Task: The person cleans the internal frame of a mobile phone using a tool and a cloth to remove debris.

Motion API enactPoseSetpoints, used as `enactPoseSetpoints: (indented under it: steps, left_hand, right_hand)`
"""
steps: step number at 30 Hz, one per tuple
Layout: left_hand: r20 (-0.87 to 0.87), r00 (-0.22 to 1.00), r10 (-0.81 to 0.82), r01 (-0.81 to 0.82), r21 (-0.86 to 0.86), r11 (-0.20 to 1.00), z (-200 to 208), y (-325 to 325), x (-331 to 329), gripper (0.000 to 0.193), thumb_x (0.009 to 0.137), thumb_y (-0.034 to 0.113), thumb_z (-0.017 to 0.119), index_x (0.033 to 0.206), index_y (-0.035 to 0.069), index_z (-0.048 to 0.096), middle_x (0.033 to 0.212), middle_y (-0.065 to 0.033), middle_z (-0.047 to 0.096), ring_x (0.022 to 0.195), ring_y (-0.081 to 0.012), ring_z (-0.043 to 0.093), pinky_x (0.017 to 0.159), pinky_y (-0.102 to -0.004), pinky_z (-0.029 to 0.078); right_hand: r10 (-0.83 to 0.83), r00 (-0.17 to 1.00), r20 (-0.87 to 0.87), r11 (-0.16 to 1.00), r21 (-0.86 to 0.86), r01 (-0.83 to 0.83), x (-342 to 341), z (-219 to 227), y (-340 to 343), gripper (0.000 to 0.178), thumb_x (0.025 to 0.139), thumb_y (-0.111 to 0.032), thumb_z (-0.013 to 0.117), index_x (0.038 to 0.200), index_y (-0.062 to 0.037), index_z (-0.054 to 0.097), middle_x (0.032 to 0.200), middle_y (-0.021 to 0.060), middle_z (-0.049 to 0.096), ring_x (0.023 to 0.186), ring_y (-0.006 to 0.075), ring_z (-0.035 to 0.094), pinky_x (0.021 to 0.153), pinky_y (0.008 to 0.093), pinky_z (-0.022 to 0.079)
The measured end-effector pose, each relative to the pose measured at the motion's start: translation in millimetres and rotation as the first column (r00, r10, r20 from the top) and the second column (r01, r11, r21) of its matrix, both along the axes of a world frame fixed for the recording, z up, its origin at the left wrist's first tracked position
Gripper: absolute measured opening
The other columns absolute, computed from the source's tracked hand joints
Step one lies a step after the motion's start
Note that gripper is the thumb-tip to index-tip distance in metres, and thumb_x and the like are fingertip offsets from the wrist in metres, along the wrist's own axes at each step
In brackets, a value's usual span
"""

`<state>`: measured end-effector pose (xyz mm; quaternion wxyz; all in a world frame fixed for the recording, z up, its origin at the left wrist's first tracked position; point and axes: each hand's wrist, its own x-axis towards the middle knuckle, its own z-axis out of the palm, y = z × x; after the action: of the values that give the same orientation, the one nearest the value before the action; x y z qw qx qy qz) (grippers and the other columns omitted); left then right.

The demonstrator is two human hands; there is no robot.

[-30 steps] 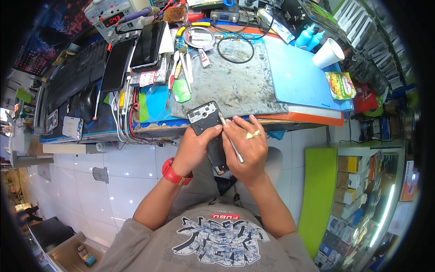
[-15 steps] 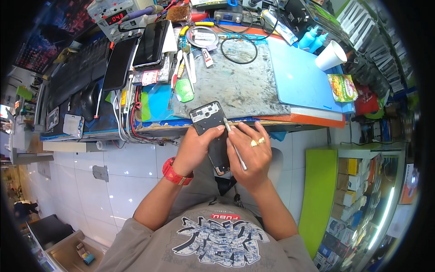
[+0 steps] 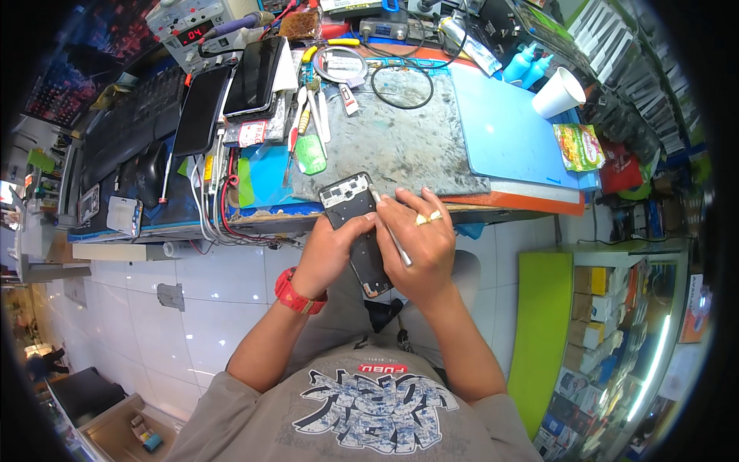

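Head cam: L hand point(image 3: 327, 250) gripping black phone frame point(image 3: 372, 263), R hand point(image 3: 425, 245) pinching silver tool point(image 3: 402, 254), tip prob at frame edge, hard 2 tell.

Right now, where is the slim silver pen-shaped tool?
In the head view, the tool is just right of centre, in the right hand, its tip by the right edge of the black rectangular phone.
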<state>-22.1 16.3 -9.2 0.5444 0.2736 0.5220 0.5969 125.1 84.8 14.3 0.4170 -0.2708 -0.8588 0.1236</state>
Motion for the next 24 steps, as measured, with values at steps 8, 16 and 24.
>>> enactPoseSetpoints:
  steps: [8, 16, 24]
  left_hand:
    - [0.044, 0.999, -0.015, 0.014, 0.024, 1.0, -2, 1, -2, 0.021, 0.097, 0.013, 0.062, 0.112, 0.0, 0.068, 0.101, -0.0028, 0.071, 0.09, -0.0114, 0.065, 0.081, -0.0279, 0.052]
    - [0.079, 0.992, -0.093, 0.095, -0.014, 0.995, 0, -6, -1, 0.023, 0.096, 0.012, 0.063, 0.112, -0.002, 0.071, 0.104, -0.0047, 0.073, 0.094, -0.0116, 0.066, 0.084, -0.0292, 0.053]
    - [0.087, 0.99, -0.112, 0.115, -0.027, 0.993, -6, -7, -5, 0.025, 0.095, 0.012, 0.065, 0.114, -0.002, 0.07, 0.106, -0.005, 0.073, 0.095, -0.0113, 0.066, 0.083, -0.0283, 0.053]
  right_hand:
    - [0.012, 0.999, -0.036, 1.0, 0.015, -0.012, -11, 1, 6, 0.028, 0.08, -0.004, 0.075, 0.108, -0.0025, 0.073, 0.106, 0.0139, 0.076, 0.105, 0.0345, 0.07, 0.104, 0.0524, 0.046]
    - [-0.009, 1.0, 0.014, 0.999, 0.052, 0.008, 9, -6, -14, 0.032, 0.079, -0.003, 0.075, 0.111, -0.0014, 0.07, 0.106, 0.0167, 0.075, 0.102, 0.0341, 0.071, 0.101, 0.0517, 0.049]
    - [-0.028, 1.0, 0.003, 0.999, 0.035, 0.028, 2, -5, -13, 0.035, 0.078, -0.002, 0.076, 0.113, -0.0009, 0.069, 0.106, 0.0173, 0.075, 0.102, 0.0345, 0.071, 0.101, 0.0511, 0.05]
